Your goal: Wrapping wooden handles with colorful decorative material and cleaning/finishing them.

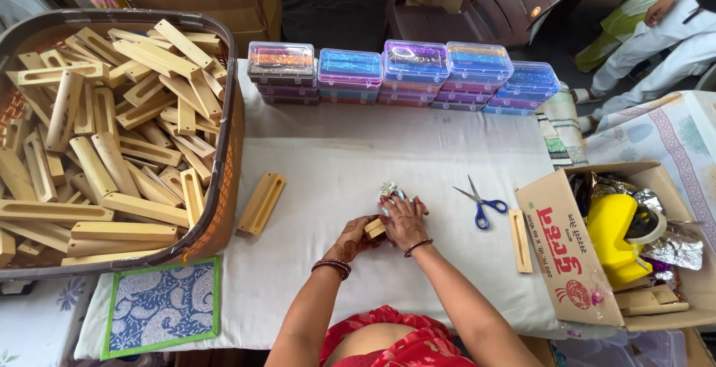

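We steady wood block mid-cloth: left hand pinches its end, right hand fingers curled over top, gripping. Keep block flat; press evenly. Scissors near right; basket left.

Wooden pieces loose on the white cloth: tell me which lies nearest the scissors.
The upright slotted wooden piece right of the scissors, beside the cardboard box; the other lies by the basket.

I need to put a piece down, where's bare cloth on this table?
Bare white cloth lies between the stacked boxes and the hands (left hand, right hand), and below the scissors. It is crowded by the basket and carton.
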